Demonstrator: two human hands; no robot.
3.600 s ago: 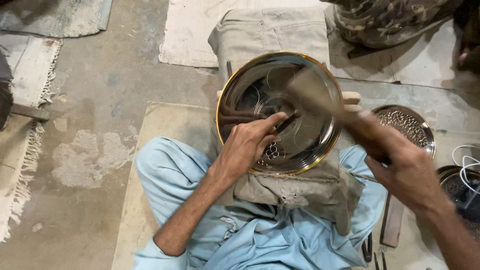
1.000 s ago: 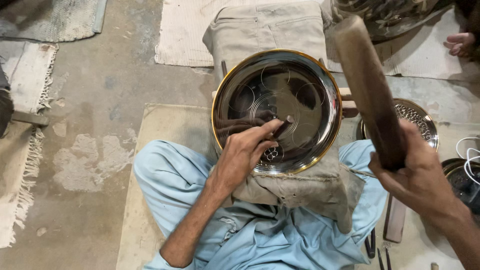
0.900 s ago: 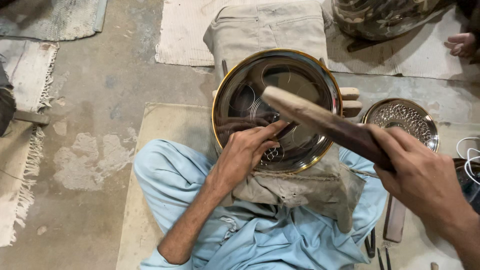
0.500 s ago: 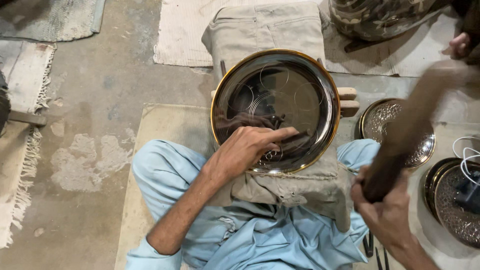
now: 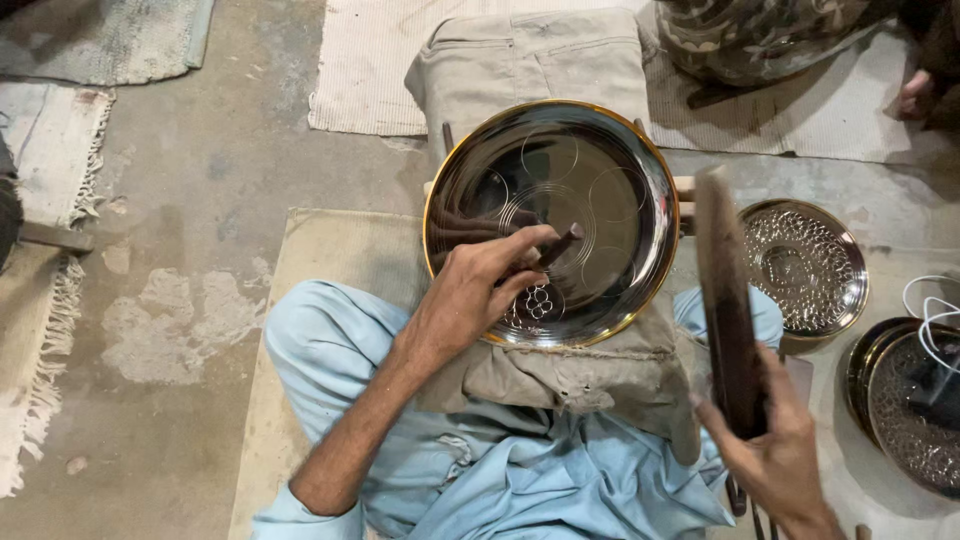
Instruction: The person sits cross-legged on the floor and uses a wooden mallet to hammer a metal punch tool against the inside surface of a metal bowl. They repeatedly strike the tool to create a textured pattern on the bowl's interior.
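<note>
Left hand [image 5: 480, 300] pinches a short dark metal punch [image 5: 556, 247], fingers closed round its shaft. Punch leans with its struck end up and toward the right rim of the plate; its tip sits on the near part of the plate face, just beside a small flower motif [image 5: 541, 301].

Right hand [image 5: 775, 460] is closed on the lower end of a long dark wooden beater [image 5: 727, 310]. Beater stands raised, long axis running near to far, off the plate's right rim and apart from it. The punch's upper end lies left of the beater; right hand is the nearer one to strike from that side, left hand already on the work.

Plate: large round mirror-bright metal plate with a gold-coloured rim [image 5: 640, 200], faint scribed circles across its face, one finished floral cluster near the near edge. It rests on a beige cloth-covered block [image 5: 560, 60] over the lap.

Beyond the beater, on the floor to the right: a smaller round dish fully covered in chased pattern [image 5: 805, 262], and part of another patterned dish [image 5: 905, 420] at the right edge with a white cable [image 5: 925, 305] over it.
</note>
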